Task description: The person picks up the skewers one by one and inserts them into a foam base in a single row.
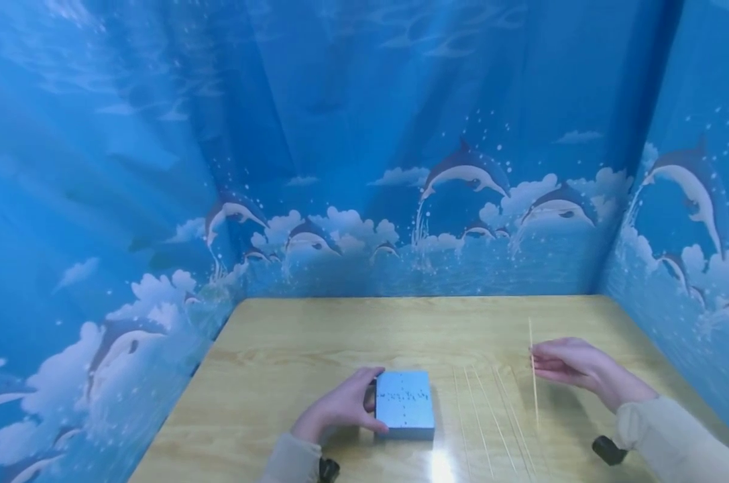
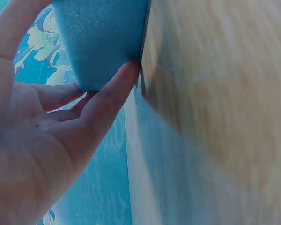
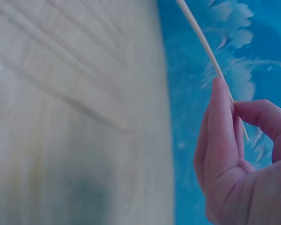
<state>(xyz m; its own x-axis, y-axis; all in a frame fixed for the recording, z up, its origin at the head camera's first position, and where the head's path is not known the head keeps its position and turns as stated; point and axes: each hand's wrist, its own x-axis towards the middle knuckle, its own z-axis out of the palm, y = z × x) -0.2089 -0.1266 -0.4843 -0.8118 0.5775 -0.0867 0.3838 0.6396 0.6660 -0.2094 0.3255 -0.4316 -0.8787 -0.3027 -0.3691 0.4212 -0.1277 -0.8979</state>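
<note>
A light blue foam block (image 1: 403, 396) with small dark marks on its top sits on the table. My left hand (image 1: 346, 406) grips it from the left, thumb at the near corner and fingers at the far side. In the left wrist view the thumb presses against the block's face (image 2: 103, 42), and part of the fingers is hidden behind it. Further right, my right hand (image 1: 572, 365) pinches a thin pale wooden stick (image 1: 535, 396) between thumb and fingers, above the table. The right wrist view shows the stick (image 3: 200, 37) slanting past the fingertips.
Several thin sticks (image 1: 494, 418) lie lengthwise on the wood-grain table (image 1: 316, 329), between the block and my right hand. Blue curtains (image 1: 352, 134) with dolphins stand along the back and sides. A black wrist device (image 1: 608, 449) shows beside the right sleeve.
</note>
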